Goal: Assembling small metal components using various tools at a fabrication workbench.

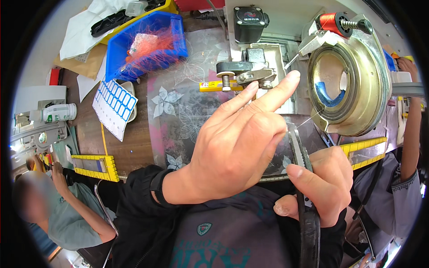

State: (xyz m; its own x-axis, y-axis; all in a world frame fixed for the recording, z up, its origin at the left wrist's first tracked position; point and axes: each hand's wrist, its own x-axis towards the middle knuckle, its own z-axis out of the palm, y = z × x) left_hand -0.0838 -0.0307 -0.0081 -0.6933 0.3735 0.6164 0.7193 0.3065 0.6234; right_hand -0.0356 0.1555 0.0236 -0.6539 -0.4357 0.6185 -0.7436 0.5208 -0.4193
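Observation:
My right hand is wrapped round a long, dark, slightly curved bar with a ridged metal strip near its upper end. Two fingers of my left hand point up and forward. Its thumb and index finger are pinched beside the bar's upper tip. A thin pale thread runs from that tip to the ring-shaped metal winding head at the right; what exactly the pinch holds is hidden. Blue material shows inside the ring. A reel of red wire is mounted above it.
Beyond my left fingertips are a metal clamp arm and a black motor box. A blue bin with tangled red wire stands far left, near a label sheet. Yellow rulers lie along the edge. People sit on both sides.

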